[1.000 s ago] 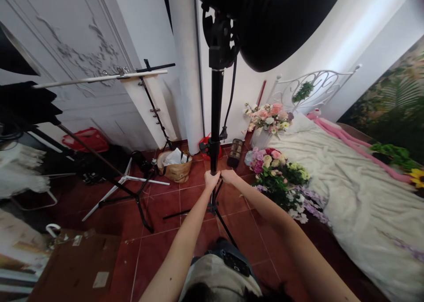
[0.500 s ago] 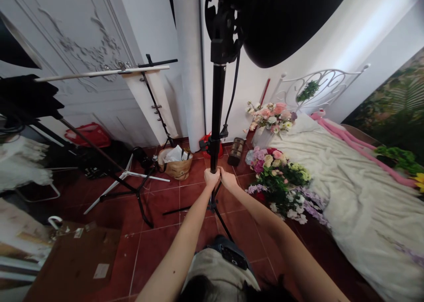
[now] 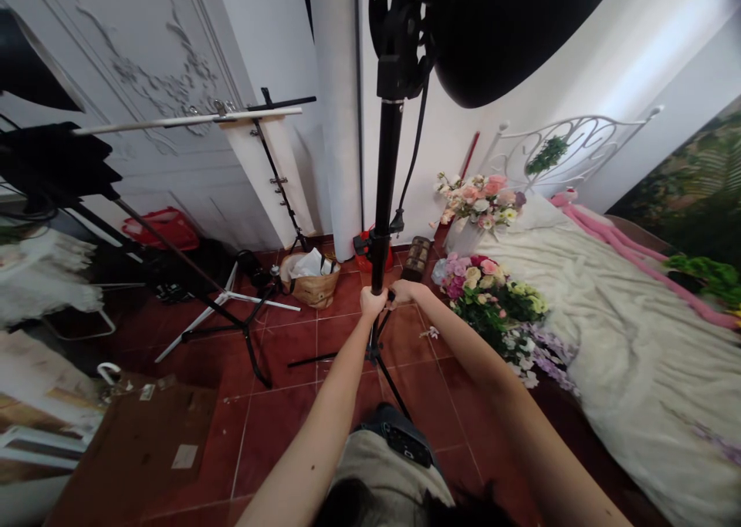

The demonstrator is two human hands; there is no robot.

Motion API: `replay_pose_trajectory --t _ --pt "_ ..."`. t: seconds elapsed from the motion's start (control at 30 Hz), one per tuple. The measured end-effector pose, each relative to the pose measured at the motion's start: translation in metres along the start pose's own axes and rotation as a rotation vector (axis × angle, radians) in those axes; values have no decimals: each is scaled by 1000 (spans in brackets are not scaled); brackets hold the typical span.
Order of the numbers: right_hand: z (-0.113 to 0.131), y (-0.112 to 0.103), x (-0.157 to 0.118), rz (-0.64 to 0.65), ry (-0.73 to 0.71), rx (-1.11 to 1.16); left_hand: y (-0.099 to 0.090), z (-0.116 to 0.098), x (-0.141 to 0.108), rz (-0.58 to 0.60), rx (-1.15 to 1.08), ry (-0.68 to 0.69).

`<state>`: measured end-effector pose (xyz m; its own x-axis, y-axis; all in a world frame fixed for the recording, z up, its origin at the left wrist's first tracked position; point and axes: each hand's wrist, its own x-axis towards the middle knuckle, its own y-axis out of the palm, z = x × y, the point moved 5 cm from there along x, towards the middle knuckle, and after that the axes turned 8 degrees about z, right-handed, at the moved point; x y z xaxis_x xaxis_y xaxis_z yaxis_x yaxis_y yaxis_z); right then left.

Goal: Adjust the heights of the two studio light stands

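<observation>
A black light stand (image 3: 387, 176) rises in front of me, carrying a large black lamp shade (image 3: 498, 29) at its top. My left hand (image 3: 373, 302) is wrapped round the stand's pole at its lower part. Just to the right, my right hand (image 3: 404, 291) is closed on a small dark knob (image 3: 391, 296) at the side of the pole; its fingertips are partly hidden. A black cable (image 3: 413, 157) with a plug hangs along the pole. Below my hands the stand's legs (image 3: 394, 388) spread over the floor.
Artificial flowers (image 3: 480, 280) and a bed with a cream cover (image 3: 625, 303) lie to the right. On the left are another tripod stand (image 3: 231, 319), a woven bag (image 3: 312, 280) and a cardboard box (image 3: 144, 442). A small barrel-like object (image 3: 417, 258) stands behind the pole.
My right hand has shifted from the pole onto the knob at its right side, its wrist turning and elbow swinging outward. My left hand keeps its hold. The whole view has shifted slightly.
</observation>
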<state>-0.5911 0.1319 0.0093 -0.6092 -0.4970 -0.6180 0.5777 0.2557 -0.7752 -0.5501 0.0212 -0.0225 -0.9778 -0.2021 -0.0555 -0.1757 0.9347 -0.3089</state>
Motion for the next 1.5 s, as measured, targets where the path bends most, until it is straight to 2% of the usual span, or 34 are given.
replay_pose_trajectory --t 0.2,0.27,0.43,0.57,0.7,0.87,1.0,1.07,1.13,1.17,1.23,1.3,1.37,1.43,1.5 --pt "-3 10 -14 -208 98 19 0 0 0 -8 24 -6" --pt "-2 12 -17 -233 95 46 1 1 1 -2 24 -4" --pt "0 2 -13 -126 27 81 1 2 3 -2 33 -7" --pt "3 -11 -15 -53 116 -3 1 1 3 8 54 -5" --pt "12 -14 -29 -226 182 10 1 1 3 2 79 6" --pt "29 14 -49 -323 244 45 1 1 3 -14 84 22" --pt "39 23 -69 -508 240 156 1 0 2 -11 66 6" --pt "38 12 -81 -574 245 243 0 0 2 -11 62 1" --pt "36 -15 -98 -680 225 388 -1 -2 0 -11 71 -4" --pt "37 -33 -108 -770 171 481 -1 -2 -1 -9 76 -4" --pt "45 -73 -132 -994 -65 666 -2 -5 -2 -1 79 5" --pt "59 -106 -151 -1118 -327 784 -3 -8 -4 2 62 16" --pt "74 -127 -161 -1148 -473 879 -5 -9 -5 -12 31 9" --pt "83 -135 -162 -1158 -489 967 -7 -9 -6 -32 2 -5" --pt "86 -135 -159 -1171 -471 1015 -7 -8 -6 -39 0 7"
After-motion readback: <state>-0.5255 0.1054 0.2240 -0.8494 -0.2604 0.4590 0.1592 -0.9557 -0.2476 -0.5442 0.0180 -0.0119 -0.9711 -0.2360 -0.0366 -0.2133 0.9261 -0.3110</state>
